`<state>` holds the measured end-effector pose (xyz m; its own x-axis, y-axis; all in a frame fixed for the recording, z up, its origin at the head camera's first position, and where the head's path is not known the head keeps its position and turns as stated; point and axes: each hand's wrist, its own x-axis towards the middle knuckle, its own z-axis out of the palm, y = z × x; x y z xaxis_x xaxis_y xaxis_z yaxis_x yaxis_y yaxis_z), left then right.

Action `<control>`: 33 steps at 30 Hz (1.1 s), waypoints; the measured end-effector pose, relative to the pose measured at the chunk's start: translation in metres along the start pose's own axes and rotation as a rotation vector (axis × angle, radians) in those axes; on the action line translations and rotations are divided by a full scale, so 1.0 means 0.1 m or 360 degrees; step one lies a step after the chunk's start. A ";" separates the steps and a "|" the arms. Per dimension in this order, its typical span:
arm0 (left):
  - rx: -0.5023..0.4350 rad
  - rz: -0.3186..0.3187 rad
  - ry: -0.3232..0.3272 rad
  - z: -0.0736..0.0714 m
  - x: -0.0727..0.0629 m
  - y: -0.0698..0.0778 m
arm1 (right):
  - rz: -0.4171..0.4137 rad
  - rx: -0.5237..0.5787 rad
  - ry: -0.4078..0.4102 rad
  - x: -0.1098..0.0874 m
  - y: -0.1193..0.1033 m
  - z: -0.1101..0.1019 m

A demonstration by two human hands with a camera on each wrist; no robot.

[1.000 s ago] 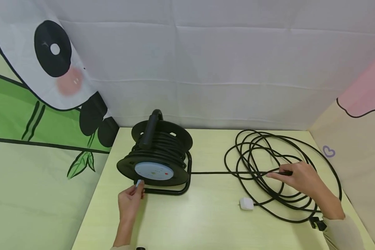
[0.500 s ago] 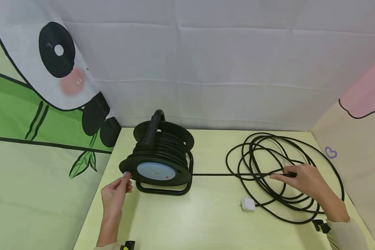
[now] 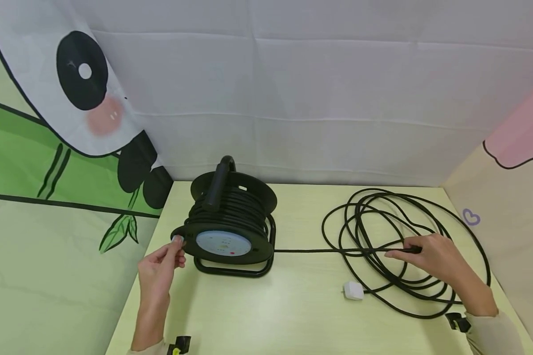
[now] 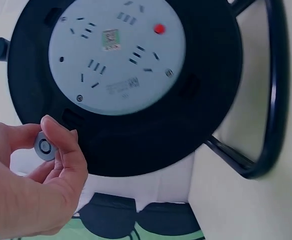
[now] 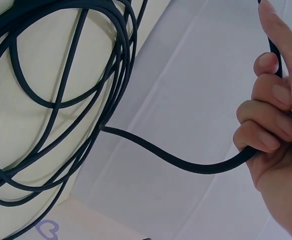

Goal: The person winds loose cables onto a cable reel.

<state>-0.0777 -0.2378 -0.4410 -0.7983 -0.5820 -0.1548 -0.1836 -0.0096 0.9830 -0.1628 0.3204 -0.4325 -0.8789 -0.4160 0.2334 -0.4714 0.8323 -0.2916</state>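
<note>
A black cable reel [image 3: 231, 209] with a pale blue socket face [image 4: 115, 55] stands on its tube frame at the table's left. My left hand [image 3: 155, 276] pinches the grey crank knob [image 4: 45, 146] at the flange's left edge between thumb and fingers. From the reel a black cable [image 3: 302, 251] runs straight right to my right hand [image 3: 439, 259], whose fingers curl round it. In the right wrist view, the cable leaves the bottom of that fist and sags toward the loose loops [image 5: 53, 135] on the table.
Loose cable loops spread under and around my right hand, reaching the table's right edge. A white plug [image 3: 353, 291] on the cable's end lies in front of them. Behind the pale table [image 3: 293, 315] hangs a white cloth [image 3: 337, 98]; printed cloths flank both sides.
My left hand has carried the knob left and slightly up along an arc, turning the reel's front flange. The right hand keeps its grip in nearly the same place; some loops behind it have shifted.
</note>
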 end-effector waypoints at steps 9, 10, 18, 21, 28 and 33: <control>-0.0064 0.0125 -0.0029 0.13 -0.14 0.28 | 0.0071 -0.0003 -0.0016 -0.03 0.03 0.01; -0.0068 0.0152 -0.0038 0.15 -0.16 0.31 | 0.0049 0.0006 0.0000 -0.03 0.03 0.03; -0.0033 0.0290 -0.0123 0.32 -0.31 0.41 | 0.0031 0.0194 -0.0036 -0.06 0.00 0.07; 0.0020 0.0337 -0.0135 0.38 -0.36 0.41 | 0.0092 0.0354 -0.0122 -0.06 -0.01 0.07; 0.0107 0.0463 -0.0184 0.49 -0.42 0.36 | 0.0186 0.0765 -0.0228 -0.08 0.00 0.06; 0.0155 0.0533 -0.0207 0.54 -0.47 0.35 | 0.0155 0.0729 -0.0163 -0.06 0.00 0.09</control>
<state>-0.0773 -0.1665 -0.4048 -0.8886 -0.4313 0.1562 0.0515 0.2446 0.9682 -0.1582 0.3196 -0.4424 -0.9123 -0.3974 0.0987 -0.3500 0.6318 -0.6916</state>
